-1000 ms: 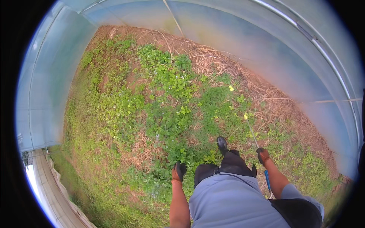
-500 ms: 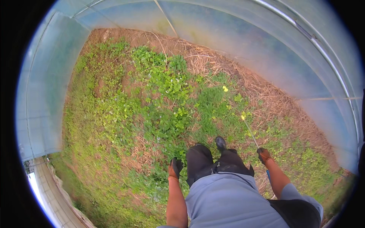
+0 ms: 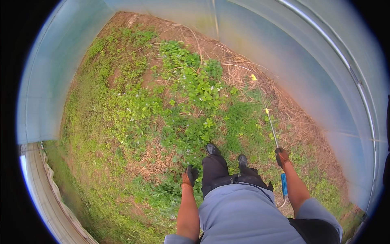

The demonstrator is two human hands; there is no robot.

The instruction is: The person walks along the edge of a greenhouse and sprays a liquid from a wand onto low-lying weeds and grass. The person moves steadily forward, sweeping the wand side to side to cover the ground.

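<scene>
- Translucent plastic sheeting [image 3: 44, 93] walls the weedy ground [image 3: 134, 122] along its left edge.
- Left hand [image 3: 189, 177] (gloved, orange and black) hangs empty over the ground's near edge, fingers loosely curled.
- Black shoes [image 3: 212, 149] stand in green weeds just right of it.
- Right hand [image 3: 282, 157], gloved, is closed around a thin spray wand [image 3: 269, 118] whose yellow tip [image 3: 253, 77] reaches dry straw by the far-right wall.

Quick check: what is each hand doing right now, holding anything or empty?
Left hand: gloved, hangs empty; open or closed cannot be told.
Right hand: gloved, closed around a thin spray wand.
</scene>
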